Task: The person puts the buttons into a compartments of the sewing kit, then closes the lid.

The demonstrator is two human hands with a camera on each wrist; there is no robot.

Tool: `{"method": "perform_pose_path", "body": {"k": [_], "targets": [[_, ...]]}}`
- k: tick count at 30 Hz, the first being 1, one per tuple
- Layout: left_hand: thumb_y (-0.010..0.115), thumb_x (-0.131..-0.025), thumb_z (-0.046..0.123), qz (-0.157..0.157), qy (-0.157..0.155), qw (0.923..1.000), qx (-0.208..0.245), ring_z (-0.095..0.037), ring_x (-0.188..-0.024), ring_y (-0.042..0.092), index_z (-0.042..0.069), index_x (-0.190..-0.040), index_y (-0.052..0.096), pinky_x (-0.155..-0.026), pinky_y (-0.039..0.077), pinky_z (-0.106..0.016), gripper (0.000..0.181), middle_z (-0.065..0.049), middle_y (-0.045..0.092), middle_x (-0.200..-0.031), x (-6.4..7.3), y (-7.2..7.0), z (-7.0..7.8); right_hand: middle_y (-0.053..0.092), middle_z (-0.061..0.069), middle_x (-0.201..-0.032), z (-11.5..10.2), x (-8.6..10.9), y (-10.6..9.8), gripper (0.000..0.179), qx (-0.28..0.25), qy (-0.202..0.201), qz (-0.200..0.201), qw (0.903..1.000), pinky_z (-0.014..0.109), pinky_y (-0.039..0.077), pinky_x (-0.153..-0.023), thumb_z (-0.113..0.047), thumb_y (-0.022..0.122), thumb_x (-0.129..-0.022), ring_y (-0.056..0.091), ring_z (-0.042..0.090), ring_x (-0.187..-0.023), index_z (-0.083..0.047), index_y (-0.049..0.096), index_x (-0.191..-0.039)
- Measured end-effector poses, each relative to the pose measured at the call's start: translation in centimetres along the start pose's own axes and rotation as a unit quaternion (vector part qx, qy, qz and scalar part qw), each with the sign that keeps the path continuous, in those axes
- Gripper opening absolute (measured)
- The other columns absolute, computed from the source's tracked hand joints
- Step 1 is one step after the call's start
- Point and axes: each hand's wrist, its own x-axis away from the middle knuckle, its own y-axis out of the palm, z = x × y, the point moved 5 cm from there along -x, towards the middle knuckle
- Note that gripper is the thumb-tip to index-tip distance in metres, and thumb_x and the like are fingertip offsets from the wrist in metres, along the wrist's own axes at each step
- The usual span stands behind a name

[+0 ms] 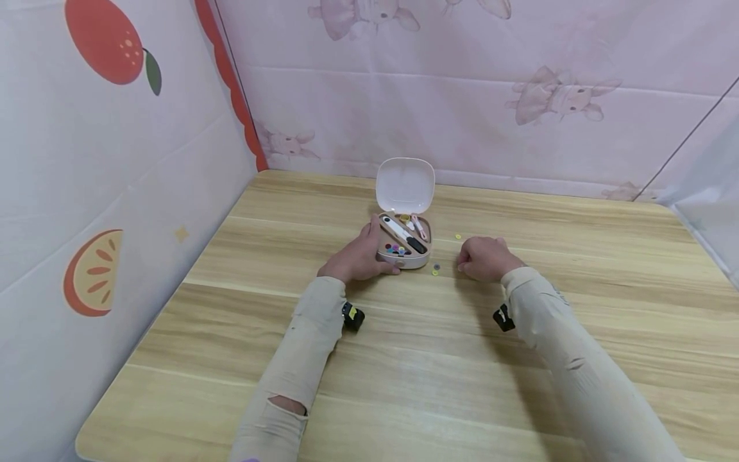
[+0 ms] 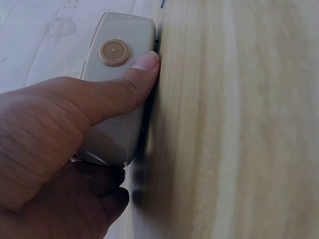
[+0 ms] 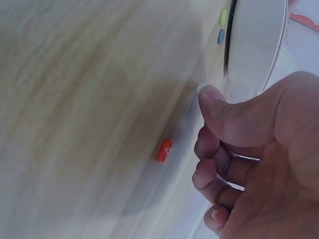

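Note:
A small white sewing box (image 1: 414,262) stands with its lid raised. My left hand (image 1: 359,255) grips its left side, the thumb along the front below a brown button-shaped catch (image 2: 114,52). Inside lie white thread snips with a black end (image 1: 398,231) and several coloured buttons (image 1: 395,249). To the box's right my right hand (image 1: 486,258) is low over the table, fingers curled, index fingertip hidden behind the thumb; I cannot tell whether it pinches anything. Beside those fingers is a red button (image 3: 164,150). A grey-blue button (image 3: 221,36) and a yellow-green button (image 3: 223,17) lie by the box's front.
Farther back on the wooden table (image 1: 427,385), a yellow button (image 1: 458,236) lies beyond the right hand. The open lid (image 1: 405,185) leans back toward the pink rabbit-print curtain (image 1: 462,115). A white fruit-print curtain (image 1: 133,167) borders the left side.

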Motion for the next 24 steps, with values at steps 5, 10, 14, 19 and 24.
{"method": "perform_pose_path", "body": {"k": [5, 10, 14, 19, 24], "targets": [[0.08, -0.089, 0.034, -0.002, 0.001, 1.0, -0.006, -0.027, -0.152, 0.02, 0.007, -0.16, -0.016, -0.122, 0.021, -0.039, 0.122, -0.018, 0.006, -0.168, 0.0, 0.0, 0.0, 0.071, 0.003, -0.085, 0.0, -0.1, 0.0, 0.009, -0.002, 0.006, -0.01, 0.9999, 0.05, 0.035, -0.085, -0.009, 0.067, -0.09, 0.061, 0.023, -0.079, -0.005, 0.074, -0.087], [0.08, -0.089, 0.034, 0.0, -0.003, 1.0, -0.006, -0.027, -0.151, 0.022, 0.007, -0.16, -0.015, -0.122, 0.022, -0.039, 0.122, -0.018, 0.007, -0.168, 0.0, -0.1, 0.1, 0.072, 0.005, -0.086, 0.1, -0.4, -0.2, 0.01, -0.008, 0.009, -0.005, 0.9999, 0.052, 0.036, -0.088, -0.009, 0.066, -0.09, 0.06, 0.023, -0.078, -0.003, 0.075, -0.088], [0.08, -0.089, 0.035, -0.001, -0.004, 1.0, -0.006, -0.027, -0.15, 0.024, 0.007, -0.16, -0.015, -0.122, 0.023, -0.039, 0.122, -0.018, 0.007, -0.168, 0.0, -0.1, 0.1, 0.07, 0.004, -0.082, -0.3, -0.6, -0.8, 0.013, -0.011, 0.002, 0.014, 0.9998, 0.054, 0.037, -0.09, -0.004, 0.063, -0.088, 0.059, 0.022, -0.074, -0.002, 0.076, -0.09], [0.08, -0.089, 0.035, -0.002, -0.001, 1.0, -0.007, -0.027, -0.15, 0.023, 0.007, -0.16, -0.016, -0.122, 0.022, -0.039, 0.123, -0.018, 0.008, -0.168, -0.1, -0.1, 0.0, 0.067, 0.003, -0.075, -1.5, -0.8, -1.7, 0.019, -0.006, -0.014, 0.04, 0.9991, 0.051, 0.042, -0.086, -0.002, 0.058, -0.086, 0.059, 0.019, -0.066, -0.001, 0.075, -0.093], [0.08, -0.089, 0.035, -0.003, 0.009, 0.9998, -0.02, -0.027, -0.152, 0.02, 0.004, -0.159, -0.016, -0.122, 0.022, -0.038, 0.123, -0.02, 0.006, -0.168, -0.1, -0.1, 0.1, 0.07, 0.007, -0.085, -2.7, -1.3, -2.2, 0.017, -0.01, -0.026, 0.076, 0.9967, 0.047, 0.04, -0.08, 0.001, 0.059, -0.083, 0.062, 0.025, -0.078, -0.001, 0.075, -0.09]]}}
